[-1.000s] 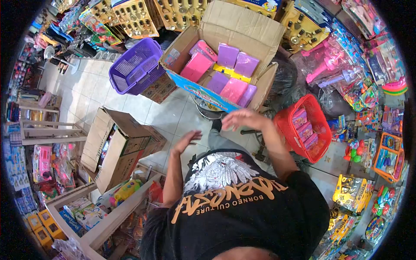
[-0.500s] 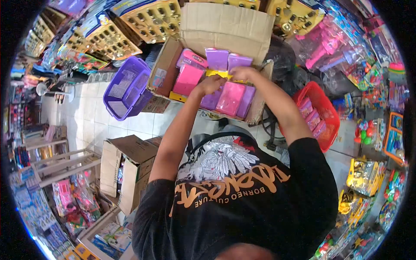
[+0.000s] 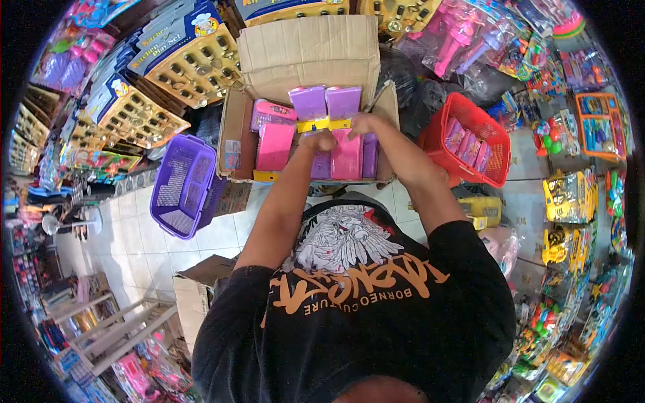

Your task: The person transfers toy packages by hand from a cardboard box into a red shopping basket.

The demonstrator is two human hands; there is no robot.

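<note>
Both hands are inside the open cardboard box [image 3: 235, 144] at the upper centre of the frame. The left hand [image 3: 321, 141] is closed at the near end of a yellow strip [image 3: 322, 125] and over a pink packet [image 3: 347, 156]; whether it actually clasps either cannot be told. The right hand [image 3: 363, 123] rests at the strip's right end, fingers curled over the edge; its hold likewise cannot be confirmed. The strip lies across the box, between two purple packets [image 3: 325, 102] at the far side and the pink and purple packets nearer the person. Another pink packet [image 3: 275, 146] lies left of the hands, near the box's left wall. The far flap [image 3: 309, 54] stands upright, closing off that side. A red basket [image 3: 494, 144] holding similar packets sits just right of the box, near the right forearm. A purple basket [image 3: 181, 185] stands at the left on the tiled floor [image 3: 134, 228], which is open toward the lower left. Carded toy sets [image 3: 161, 80] crowd the upper left.
</note>
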